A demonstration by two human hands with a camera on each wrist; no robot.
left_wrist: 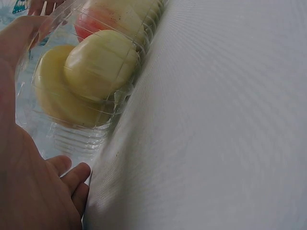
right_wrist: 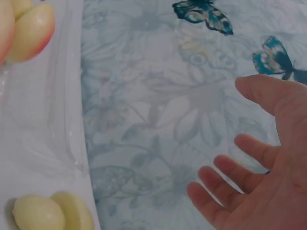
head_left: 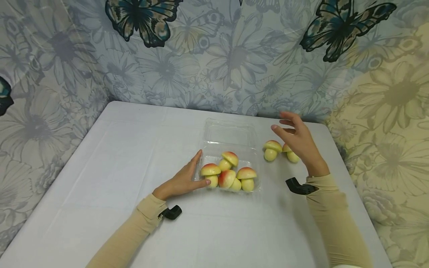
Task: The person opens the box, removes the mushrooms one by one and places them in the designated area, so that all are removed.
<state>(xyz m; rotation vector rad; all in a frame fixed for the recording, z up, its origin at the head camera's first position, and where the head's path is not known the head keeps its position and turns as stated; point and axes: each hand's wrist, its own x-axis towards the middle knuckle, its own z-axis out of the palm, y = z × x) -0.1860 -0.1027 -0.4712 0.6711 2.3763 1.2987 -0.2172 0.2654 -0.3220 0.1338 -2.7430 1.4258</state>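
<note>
A clear plastic clamshell container (head_left: 229, 148) stands with its lid folded back on the white table. Inside its base lie several yellow artificial mushrooms (head_left: 246, 173) with red-tinged caps. My left hand (head_left: 182, 178) rests against the container's left side, its fingers extended along the wall and the thumb at the front corner. In the left wrist view, a mushroom (left_wrist: 100, 64) shows through the ribbed plastic. My right hand (head_left: 299, 143) hovers with nothing in it, fingers loosely bent and spread. Two more mushrooms (head_left: 272, 150) sit on the table beneath it, one partly hidden by that hand.
White cloth covers the table (head_left: 100, 178). Its back edge meets a wall (head_left: 187, 70) papered with flowers and butterflies. Patterned walls also stand at the left and right. Each wrist carries a black camera mount.
</note>
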